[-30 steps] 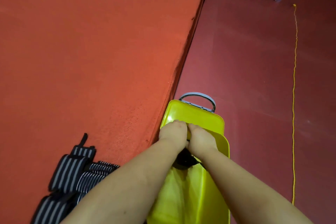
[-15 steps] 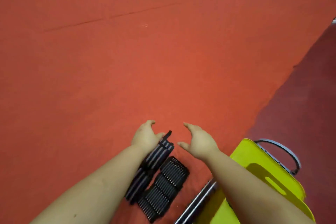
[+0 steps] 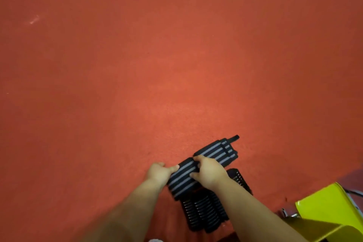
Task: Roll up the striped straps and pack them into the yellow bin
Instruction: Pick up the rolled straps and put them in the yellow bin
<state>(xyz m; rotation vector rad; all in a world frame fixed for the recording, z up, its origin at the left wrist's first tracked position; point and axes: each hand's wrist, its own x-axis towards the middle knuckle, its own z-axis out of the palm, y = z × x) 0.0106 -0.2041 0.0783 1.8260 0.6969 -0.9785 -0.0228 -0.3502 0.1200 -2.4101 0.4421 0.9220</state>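
Note:
A black strap with grey stripes [image 3: 214, 150] lies diagonally on the red mat, its black tab end pointing up and right. My left hand [image 3: 160, 171] holds the strap's near left edge, thumb against it. My right hand [image 3: 209, 171] grips the strap across its middle, fingers curled over the top edge. Beneath and in front of it lies a pile of more striped straps [image 3: 204, 214]. The yellow bin [image 3: 330, 208] stands at the lower right, only partly in view; its inside is hidden.
Red carpeted mat [image 3: 157, 65] fills nearly the whole view. A metal handle or clasp [image 3: 288, 214] of the bin shows beside its left corner. A darker floor strip appears at the right edge, above the bin.
The view swung left from the bin to the strap pile. Both hands left the bin, reached over the pile, and now hold the top strap, which has shifted up and right.

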